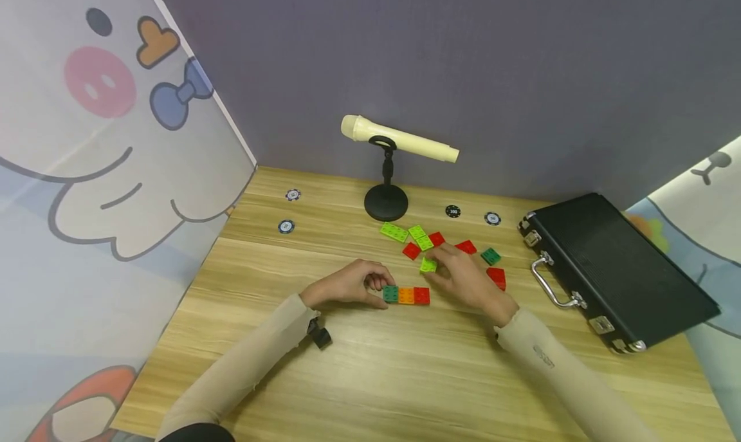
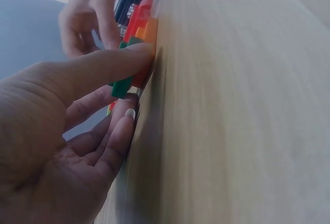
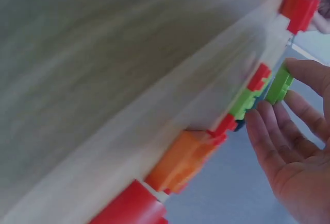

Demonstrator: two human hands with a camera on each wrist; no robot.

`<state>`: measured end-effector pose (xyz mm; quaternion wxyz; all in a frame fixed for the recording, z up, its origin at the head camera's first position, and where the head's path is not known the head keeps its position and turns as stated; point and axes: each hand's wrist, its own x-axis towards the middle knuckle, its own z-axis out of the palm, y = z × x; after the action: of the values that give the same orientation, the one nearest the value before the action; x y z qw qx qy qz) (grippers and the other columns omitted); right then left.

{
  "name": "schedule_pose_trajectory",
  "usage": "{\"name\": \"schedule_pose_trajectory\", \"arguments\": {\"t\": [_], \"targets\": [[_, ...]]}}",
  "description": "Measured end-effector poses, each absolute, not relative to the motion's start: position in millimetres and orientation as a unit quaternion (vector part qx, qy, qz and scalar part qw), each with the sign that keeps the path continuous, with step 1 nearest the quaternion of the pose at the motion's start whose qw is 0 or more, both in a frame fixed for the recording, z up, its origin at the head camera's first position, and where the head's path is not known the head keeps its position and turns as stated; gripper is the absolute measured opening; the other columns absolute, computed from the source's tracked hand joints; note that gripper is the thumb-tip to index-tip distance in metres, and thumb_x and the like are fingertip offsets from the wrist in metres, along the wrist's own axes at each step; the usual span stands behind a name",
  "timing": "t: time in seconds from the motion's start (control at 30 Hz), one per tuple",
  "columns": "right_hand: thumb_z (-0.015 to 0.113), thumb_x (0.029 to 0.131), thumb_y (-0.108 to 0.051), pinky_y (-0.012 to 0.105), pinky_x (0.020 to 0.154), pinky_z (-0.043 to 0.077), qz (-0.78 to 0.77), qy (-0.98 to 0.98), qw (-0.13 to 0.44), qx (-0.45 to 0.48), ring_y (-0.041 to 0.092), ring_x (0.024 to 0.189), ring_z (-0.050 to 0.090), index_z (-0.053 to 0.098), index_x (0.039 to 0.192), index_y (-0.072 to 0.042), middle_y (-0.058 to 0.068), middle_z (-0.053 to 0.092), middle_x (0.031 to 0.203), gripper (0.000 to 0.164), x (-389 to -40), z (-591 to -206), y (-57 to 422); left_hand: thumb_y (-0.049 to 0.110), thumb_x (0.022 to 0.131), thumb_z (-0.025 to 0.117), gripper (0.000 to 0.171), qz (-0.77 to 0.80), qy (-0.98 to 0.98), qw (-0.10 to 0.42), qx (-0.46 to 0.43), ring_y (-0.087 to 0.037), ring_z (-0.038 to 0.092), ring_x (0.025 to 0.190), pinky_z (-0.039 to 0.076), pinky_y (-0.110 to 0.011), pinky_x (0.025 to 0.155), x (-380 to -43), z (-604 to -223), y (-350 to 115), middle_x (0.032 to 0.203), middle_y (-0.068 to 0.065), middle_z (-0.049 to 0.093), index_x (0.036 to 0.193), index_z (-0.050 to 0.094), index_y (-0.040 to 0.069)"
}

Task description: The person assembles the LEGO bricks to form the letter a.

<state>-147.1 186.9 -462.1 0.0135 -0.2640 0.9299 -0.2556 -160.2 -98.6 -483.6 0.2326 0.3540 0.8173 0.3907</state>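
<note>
Side by side on the wooden table lie a dark green toy building brick (image 1: pixel 390 294), an orange brick (image 1: pixel 406 295) and a red brick (image 1: pixel 422 296). At the row's left end, my left hand (image 1: pixel 353 282) pinches the green brick between thumb and fingers, clearest in the left wrist view. My right hand (image 1: pixel 466 280) holds a lime green brick (image 3: pixel 280 84) by thumb and fingertips, tilted and off the tabletop in the right wrist view. Beyond that hand, loose lime bricks (image 1: pixel 394 231) and red bricks (image 1: pixel 411 251) are scattered. Part of this scatter is hidden behind the right hand.
A cream microphone (image 1: pixel 405 139) on a black stand (image 1: pixel 386 202) is at the back, before a grey panel. To the right lies a black case (image 1: pixel 619 268) with a metal handle. Poker chips (image 1: pixel 286 226) and another dark green brick (image 1: pixel 491 256) lie on the table (image 1: pixel 370 377).
</note>
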Motion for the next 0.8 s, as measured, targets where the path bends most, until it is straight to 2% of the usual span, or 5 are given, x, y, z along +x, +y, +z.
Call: {"name": "schedule_pose_trajectory", "arguments": {"t": [0.1,0.3,0.6,0.8], "targets": [[0.073,0.089,-0.030,0.039,0.089,0.056,-0.248,0.926,-0.010,-0.284,0.019,0.104,0.064,0.066,0.120,-0.014,0.001,0.064,0.121,0.035,-139,-456,182,0.023,0.076,0.086,0.037,0.388,0.818,0.229,0.358,-0.008,0.059,0.084,0.052,-0.022,0.077,-162,-485,-99,0.094,0.007,0.066,0.109,0.069,0.019],[0.075,0.088,-0.026,0.032,0.086,0.056,-0.238,0.909,-0.044,-0.340,0.012,0.101,0.059,0.066,0.114,-0.016,-0.002,0.062,0.113,0.029,-125,-447,165,0.027,0.076,0.086,0.037,0.384,0.818,0.216,0.371,-0.006,0.058,0.083,0.052,-0.020,0.075,-167,-487,-101,0.095,0.008,0.066,0.108,0.068,0.021],[0.072,0.090,-0.023,0.023,0.079,0.053,-0.277,0.885,0.015,-0.374,0.009,0.089,0.059,0.069,0.114,-0.016,-0.006,0.060,0.105,0.025,-111,-454,138,0.025,0.076,0.086,0.039,0.391,0.814,0.222,0.367,-0.007,0.059,0.084,0.053,-0.022,0.076,-166,-489,-100,0.095,0.005,0.065,0.110,0.067,0.018],[0.073,0.090,-0.024,0.020,0.074,0.050,-0.271,0.884,0.009,-0.381,0.009,0.084,0.056,0.069,0.117,-0.015,-0.006,0.059,0.103,0.029,-109,-461,131,0.024,0.076,0.086,0.040,0.389,0.815,0.226,0.364,-0.007,0.059,0.084,0.052,-0.022,0.077,-164,-489,-99,0.095,0.004,0.065,0.110,0.067,0.018]]}}
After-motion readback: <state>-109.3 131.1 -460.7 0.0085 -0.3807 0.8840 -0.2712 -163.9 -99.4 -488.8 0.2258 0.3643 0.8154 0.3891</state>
